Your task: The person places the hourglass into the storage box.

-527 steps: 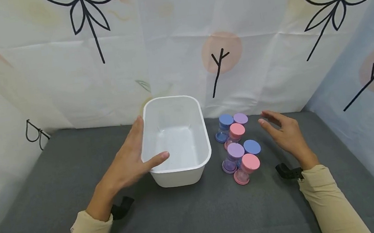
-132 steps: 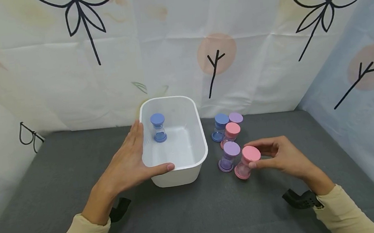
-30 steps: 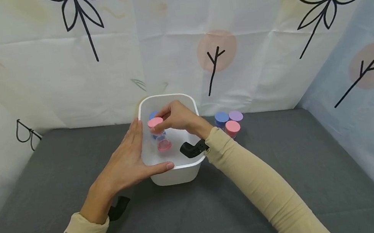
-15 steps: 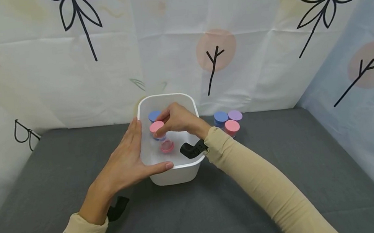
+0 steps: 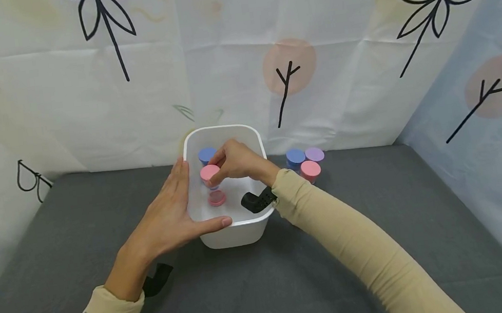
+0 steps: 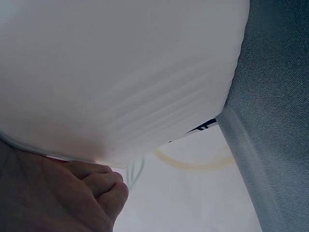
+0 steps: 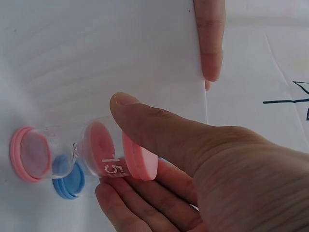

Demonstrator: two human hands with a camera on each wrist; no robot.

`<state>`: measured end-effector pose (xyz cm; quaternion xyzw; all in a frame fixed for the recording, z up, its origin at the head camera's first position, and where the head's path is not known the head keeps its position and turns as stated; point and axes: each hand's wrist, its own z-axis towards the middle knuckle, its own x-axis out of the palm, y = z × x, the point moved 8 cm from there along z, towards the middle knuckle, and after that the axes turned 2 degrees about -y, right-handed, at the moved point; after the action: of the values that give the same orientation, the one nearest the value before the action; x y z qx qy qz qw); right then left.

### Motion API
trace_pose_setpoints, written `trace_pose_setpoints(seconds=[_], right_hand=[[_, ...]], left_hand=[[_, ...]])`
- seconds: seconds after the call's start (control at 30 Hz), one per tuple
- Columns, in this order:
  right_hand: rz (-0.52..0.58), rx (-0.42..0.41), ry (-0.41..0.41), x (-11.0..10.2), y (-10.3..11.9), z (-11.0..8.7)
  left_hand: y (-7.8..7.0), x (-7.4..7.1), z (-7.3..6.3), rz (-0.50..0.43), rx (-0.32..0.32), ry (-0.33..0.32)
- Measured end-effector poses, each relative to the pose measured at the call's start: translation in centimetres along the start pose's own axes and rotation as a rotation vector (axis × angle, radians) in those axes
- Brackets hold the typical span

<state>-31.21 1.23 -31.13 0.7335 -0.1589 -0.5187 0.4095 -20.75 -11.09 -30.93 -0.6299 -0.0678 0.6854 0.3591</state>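
Observation:
A pink sand timer [image 5: 210, 173], marked 15 in the right wrist view, stands in the white plastic bin [image 5: 236, 235], close in front of a blue sand timer [image 5: 206, 154]. My right hand [image 5: 238, 162] reaches over the bin and pinches the pink timer's top cap between thumb and fingers. Only part of the blue timer shows past the pink one and the fingers. My left hand [image 5: 167, 217] rests against the bin's left side, fingers straight along the wall and thumb across the front rim; the left wrist view shows that outer wall [image 6: 145, 72] close up.
Right of the bin stand a blue sand timer [image 5: 295, 157], a purple one [image 5: 314, 154] and a pink one [image 5: 310, 170]. My right forearm hides the table in front of them. A patterned cloth wall [image 5: 232, 76] rises behind the grey table [image 5: 100, 220].
The bin held nothing at first; later the blue timer stood in it. Since then my right hand has carried the pink timer in from the right. Over the last second its base shifted slightly.

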Motion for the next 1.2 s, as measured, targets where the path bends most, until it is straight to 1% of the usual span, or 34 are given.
trace_pose_setpoints(seconds=[0.2, 0.3, 0.53, 0.87, 1.03, 1.2], right_hand=[[0.037, -0.003, 0.032, 0.25, 0.07, 0.00], [0.040, 0.010, 0.045, 0.33, -0.08, 0.03], [-0.044, 0.015, 0.053, 0.28, -0.17, -0.03], [-0.171, 0.029, 0.007, -0.04, -0.31, 0.18], [-0.199, 0.036, -0.006, -0.07, -0.33, 0.29], [-0.205, 0.030, -0.006, -0.14, -0.20, 0.23]], left_hand=[[0.09, 0.00, -0.04, 0.000, -0.007, 0.007], [0.12, 0.05, -0.05, 0.002, -0.012, 0.012], [0.12, 0.07, 0.01, 0.008, -0.018, 0.017], [0.19, 0.12, 0.04, 0.000, -0.023, 0.023], [0.22, 0.10, 0.02, -0.003, -0.023, 0.017], [0.18, 0.11, 0.00, 0.001, -0.023, 0.020]])
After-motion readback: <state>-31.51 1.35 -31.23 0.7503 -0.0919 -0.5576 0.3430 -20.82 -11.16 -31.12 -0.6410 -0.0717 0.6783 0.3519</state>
